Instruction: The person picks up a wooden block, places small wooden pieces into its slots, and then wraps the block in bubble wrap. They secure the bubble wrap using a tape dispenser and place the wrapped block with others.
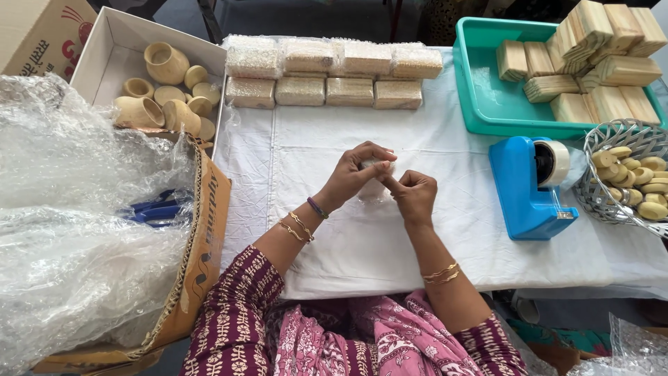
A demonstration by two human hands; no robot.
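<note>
Head view: both hands meet at table centre, left hand [355, 174] and right hand [414, 195] pinched together on a small bubble-wrapped bundle [376, 186] between them, wrapped blocks [327, 73] at twelve o'clock, blue tape dispenser [525, 184] at three.

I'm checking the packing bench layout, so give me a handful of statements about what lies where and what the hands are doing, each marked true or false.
1. Both hands, left hand and right hand, hold one small bubble-wrapped item over the white cloth. True.
2. The blue tape dispenser stands on the person's left. False: it stands on the right, below the green tray.
3. The green tray holds wooden blocks. True.
4. The wrapped bundles are stacked inside the white box. False: they lie in rows on the cloth; the box holds wooden pots.
5. The wire basket holds small pale pieces. True.
</note>
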